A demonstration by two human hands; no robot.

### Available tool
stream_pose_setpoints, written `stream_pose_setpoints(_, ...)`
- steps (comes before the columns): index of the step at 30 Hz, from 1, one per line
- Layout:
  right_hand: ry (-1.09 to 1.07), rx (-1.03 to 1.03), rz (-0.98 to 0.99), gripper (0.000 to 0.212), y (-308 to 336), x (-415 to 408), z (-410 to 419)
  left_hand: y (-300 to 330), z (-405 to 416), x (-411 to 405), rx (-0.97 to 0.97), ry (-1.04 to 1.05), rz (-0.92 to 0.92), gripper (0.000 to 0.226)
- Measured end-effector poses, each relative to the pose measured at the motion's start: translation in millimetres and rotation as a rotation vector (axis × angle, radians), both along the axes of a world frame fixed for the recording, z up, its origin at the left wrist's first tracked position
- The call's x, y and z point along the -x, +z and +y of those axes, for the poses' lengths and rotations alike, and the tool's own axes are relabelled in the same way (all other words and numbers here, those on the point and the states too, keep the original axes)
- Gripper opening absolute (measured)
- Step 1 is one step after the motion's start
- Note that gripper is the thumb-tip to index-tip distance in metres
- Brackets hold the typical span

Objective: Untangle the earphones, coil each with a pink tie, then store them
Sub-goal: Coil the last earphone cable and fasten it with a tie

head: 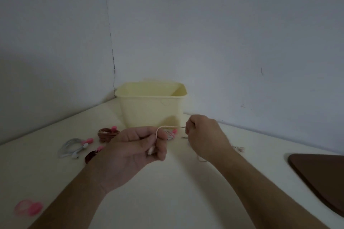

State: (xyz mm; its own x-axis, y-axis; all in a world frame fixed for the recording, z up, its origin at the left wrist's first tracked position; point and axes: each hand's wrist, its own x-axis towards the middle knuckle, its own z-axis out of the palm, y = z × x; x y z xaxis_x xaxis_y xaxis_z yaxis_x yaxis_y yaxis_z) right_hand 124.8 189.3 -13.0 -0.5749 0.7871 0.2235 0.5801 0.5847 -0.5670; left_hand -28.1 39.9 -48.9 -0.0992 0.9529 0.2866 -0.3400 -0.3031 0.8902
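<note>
Dim cream table (pixel 176 191): left hand (pixel 134 147) and right hand (pixel 204 135) each pinch a pale earphone cord (pixel 163 127); yellow bin (pixel 150 104) interior partly hidden.

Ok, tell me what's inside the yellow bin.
Only the far inner wall of the yellow bin shows, bare. The near wall hides the floor, so stored earphones cannot be confirmed.
</note>
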Motion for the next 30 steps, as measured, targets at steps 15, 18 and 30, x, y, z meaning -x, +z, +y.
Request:
stream_pose_setpoints(15,0.495,0.063,-0.065,0.029,-3,12,-33,2,9,-2,0.16,0.822,0.342,0.029)
stream_pose_setpoints(18,0.468,0.034,0.013,0.027,1,10,-29,-4,12,-8,0.183,0.744,0.625,0.037)
stream_pose_setpoints(30,0.286,-0.069,0.242,0.019,-4,6,-17,9,6,-16,0.234,0.257,0.262,0.022)
